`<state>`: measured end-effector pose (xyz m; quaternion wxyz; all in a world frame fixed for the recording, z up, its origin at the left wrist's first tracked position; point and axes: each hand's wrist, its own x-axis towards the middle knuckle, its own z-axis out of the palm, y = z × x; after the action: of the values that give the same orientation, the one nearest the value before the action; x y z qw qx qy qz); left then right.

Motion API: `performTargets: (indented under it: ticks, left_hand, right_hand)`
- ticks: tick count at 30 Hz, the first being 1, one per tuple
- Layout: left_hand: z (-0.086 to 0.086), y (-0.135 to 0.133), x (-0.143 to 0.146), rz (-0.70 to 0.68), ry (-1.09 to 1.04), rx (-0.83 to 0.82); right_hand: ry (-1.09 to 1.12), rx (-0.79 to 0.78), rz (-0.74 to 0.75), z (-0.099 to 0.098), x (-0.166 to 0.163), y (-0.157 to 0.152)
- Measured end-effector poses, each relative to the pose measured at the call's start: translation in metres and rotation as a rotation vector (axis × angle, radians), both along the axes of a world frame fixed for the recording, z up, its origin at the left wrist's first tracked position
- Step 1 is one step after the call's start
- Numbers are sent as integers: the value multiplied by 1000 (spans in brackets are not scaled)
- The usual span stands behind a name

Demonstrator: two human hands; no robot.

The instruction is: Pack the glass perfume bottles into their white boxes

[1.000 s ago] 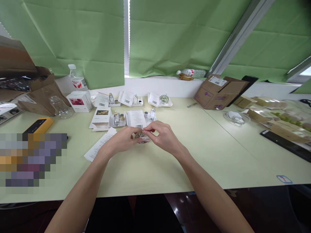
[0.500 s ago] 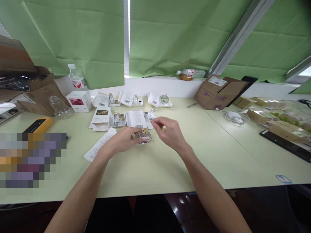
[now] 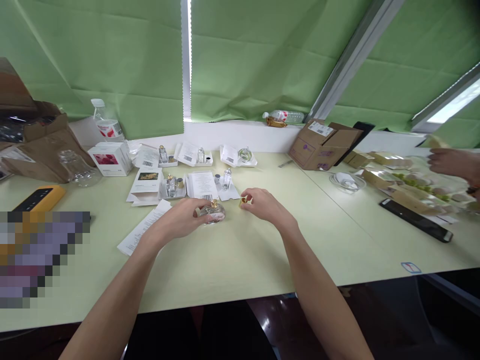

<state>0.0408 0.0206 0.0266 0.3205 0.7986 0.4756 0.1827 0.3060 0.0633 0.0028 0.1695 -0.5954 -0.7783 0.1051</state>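
Note:
A rounded clear perfume bottle (image 3: 214,215) with a gold neck stands on the table, and my left hand (image 3: 179,216) is closed around its left side. To its right, my right hand (image 3: 265,204) pinches a small gold cap (image 3: 243,201) between thumb and finger, at or just above the tabletop. The cap is apart from the bottle. Just behind, another clear perfume bottle (image 3: 227,179) stands upright on an opened white box (image 3: 203,184) beside a grey cap (image 3: 217,178). A printed paper sheet (image 3: 140,231) lies partly under my left forearm.
Further perfume bottles in white boxes (image 3: 146,182) line the back left. A cardboard box (image 3: 317,146), a white cable (image 3: 347,181) and a black flat object (image 3: 414,220) lie rightward. Another person's hand (image 3: 452,162) reaches over egg-like packs at far right.
My right hand has come down to the gold cap and now grips it. The view has turned slightly right. Another person's hand has entered at the right.

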Motion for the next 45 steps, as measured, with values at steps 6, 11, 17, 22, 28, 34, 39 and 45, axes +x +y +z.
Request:
performTargets:
  ticks: [6, 11, 17, 22, 28, 34, 39, 45]
  left_hand:
    - [1, -1, 1, -5, 3, -11]
    - [3, -2, 2, -13, -18, -32]
    - [2, -1, 1, 0, -26, -17]
    - [2, -1, 0, -23, -43, -26]
    - [1, 0, 1, -41, -41, -15]
    - [-1, 1, 0, -38, -28, -6]
    - [0, 0, 0, -34, -31, -3]
    - [1, -1, 0, -41, -31, -5]
  right_hand:
    - [0, -11, 9, -3, -7, 1]
    - [266, 55, 77, 12, -19, -4]
    - [623, 184, 195, 22, -45, -21]
    - [715, 276, 282, 21, -62, -32]
    - [614, 341, 360, 16, -69, -34]
    - [522, 347, 386, 12, -69, -33]
    - [467, 335, 419, 10, -68, -33]
    - [467, 365, 431, 10, -66, -32]
